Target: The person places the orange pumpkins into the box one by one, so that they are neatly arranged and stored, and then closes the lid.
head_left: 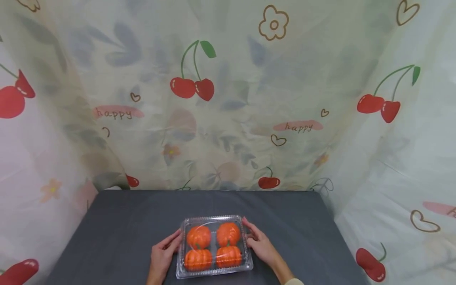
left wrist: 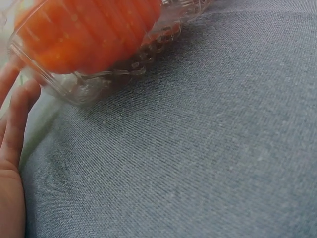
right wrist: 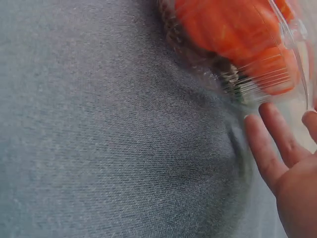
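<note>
A clear plastic clamshell box [head_left: 213, 272] with ridged edges is at the near middle of the dark table, its lid down. Inside are several small orange pumpkins [head_left: 228, 233] in two rows, with bits of green showing. My left hand [head_left: 162, 253] touches the box's left side with its fingertips. On the opposite side, my right hand [head_left: 261, 245] has its fingers against the wall. In the left wrist view, fairly straight fingers [left wrist: 17, 124] meet a box corner. The right wrist view shows spread fingers [right wrist: 270, 144] at the box's edge.
The dark grey cloth-covered table [head_left: 124, 229] spreads around the box. A pale curtain [head_left: 228, 118] printed with cherries, hearts and flowers hangs behind it and along both sides. A small white thing [head_left: 113, 188] shows at the table's back left corner.
</note>
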A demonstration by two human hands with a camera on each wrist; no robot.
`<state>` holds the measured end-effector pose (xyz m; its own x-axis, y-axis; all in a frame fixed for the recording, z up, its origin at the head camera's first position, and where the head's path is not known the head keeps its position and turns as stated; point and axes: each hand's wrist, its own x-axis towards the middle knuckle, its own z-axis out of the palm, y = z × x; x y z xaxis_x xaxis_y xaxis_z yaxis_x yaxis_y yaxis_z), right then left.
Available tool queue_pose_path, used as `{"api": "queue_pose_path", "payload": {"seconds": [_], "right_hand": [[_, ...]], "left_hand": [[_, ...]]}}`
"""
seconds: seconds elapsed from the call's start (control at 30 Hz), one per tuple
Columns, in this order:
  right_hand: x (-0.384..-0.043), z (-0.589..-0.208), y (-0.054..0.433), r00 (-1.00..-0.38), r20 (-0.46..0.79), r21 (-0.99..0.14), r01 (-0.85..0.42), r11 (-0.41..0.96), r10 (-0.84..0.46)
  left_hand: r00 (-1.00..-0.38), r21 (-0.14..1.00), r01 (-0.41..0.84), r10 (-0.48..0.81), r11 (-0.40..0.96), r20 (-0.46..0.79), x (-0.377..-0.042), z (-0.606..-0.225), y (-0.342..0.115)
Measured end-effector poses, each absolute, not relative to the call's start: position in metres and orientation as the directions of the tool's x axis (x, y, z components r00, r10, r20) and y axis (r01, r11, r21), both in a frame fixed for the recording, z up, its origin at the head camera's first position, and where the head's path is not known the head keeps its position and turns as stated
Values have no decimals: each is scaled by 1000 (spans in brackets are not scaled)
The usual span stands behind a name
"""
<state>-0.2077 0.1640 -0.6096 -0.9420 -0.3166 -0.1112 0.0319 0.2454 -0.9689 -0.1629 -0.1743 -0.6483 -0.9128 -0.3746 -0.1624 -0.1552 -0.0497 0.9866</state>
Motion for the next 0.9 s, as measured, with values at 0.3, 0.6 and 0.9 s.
{"api": "queue_pose_path", "payload": {"seconds": [0.3, 0.6, 0.9], "right_hand": [[-204, -615, 166, -957, -148, -954, 72, 291, -248], [-202, -620, 160, -962, -162, -911, 60, 408, -221], [-215, -630, 150, -999, -52, -834, 40, 551, -7]], "left_hand": [[-900, 980, -196, -392, -24, -189, -167, -647, -173], [-900, 970, -242, -377, 18, -217, -171, -645, -179], [-899, 939, -339, -314, 58, -305, -183, -631, -175]]}}
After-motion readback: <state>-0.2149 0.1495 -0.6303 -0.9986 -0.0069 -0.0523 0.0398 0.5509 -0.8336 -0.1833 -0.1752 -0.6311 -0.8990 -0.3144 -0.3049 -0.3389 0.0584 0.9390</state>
